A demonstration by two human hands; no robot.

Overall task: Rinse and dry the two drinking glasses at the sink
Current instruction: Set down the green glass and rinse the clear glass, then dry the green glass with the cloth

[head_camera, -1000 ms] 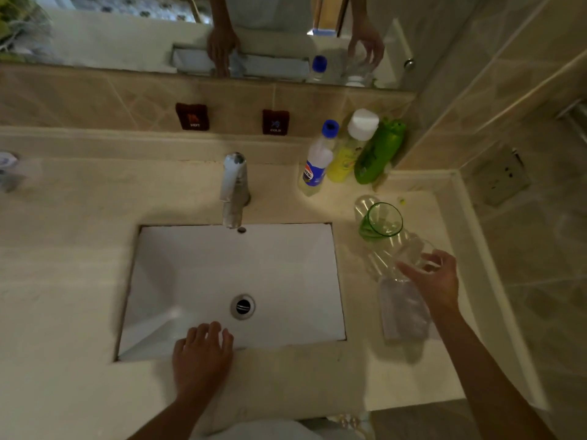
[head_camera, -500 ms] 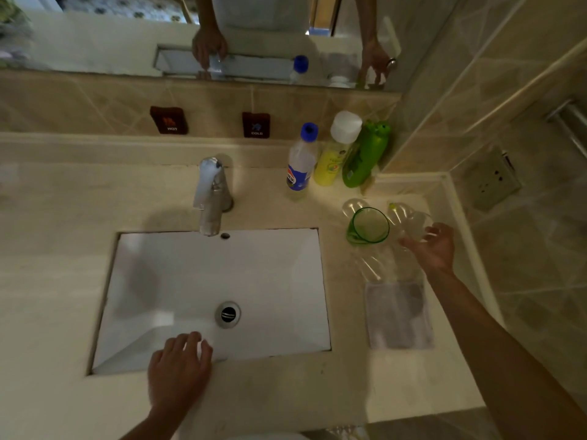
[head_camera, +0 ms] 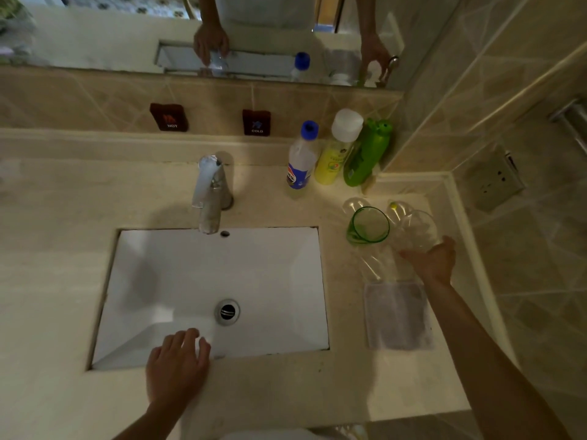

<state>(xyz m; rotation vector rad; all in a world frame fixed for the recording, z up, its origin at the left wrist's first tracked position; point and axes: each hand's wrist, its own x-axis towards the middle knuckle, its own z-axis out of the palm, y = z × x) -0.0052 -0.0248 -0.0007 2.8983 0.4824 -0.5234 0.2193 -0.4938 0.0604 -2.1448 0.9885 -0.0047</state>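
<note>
The left hand [head_camera: 178, 363] lies flat on the near rim of the white rectangular basin [head_camera: 270, 281], fingers spread and reaching just over the edge; its grip is wide and holds nothing. Behind the basin stands the chrome tap [head_camera: 210, 195], spout pointing down, with no water visible. Further right, against the tiled back wall, three bottles stand close together: a clear one with a blue cap [head_camera: 301, 157], a yellow one with a white cap [head_camera: 338, 150] and a green one [head_camera: 367, 154].

On the beige stone desk [head_camera: 63, 281] right of the basin stands the green-tinted drinking glass [head_camera: 368, 225], upright, mouth open to the camera. Touching or just beside it on the right is the clear drinking glass [head_camera: 416, 230], tilted so its long axis leans away from the person, toward the corner. The right hand [head_camera: 435, 262] comes at this glass from the near side, fingers curled under its lower wall; the grip looks closed on it, though the transparent glass makes the contact hard to confirm. A pale grey folded cloth [head_camera: 397, 315] lies flat nearer the person, below that hand.

The right hand is plainly the nearer one to both glasses. The basin and tap lie to its left, so the likely next move is a leftward carry past the green glass, which stands in that path.
</note>
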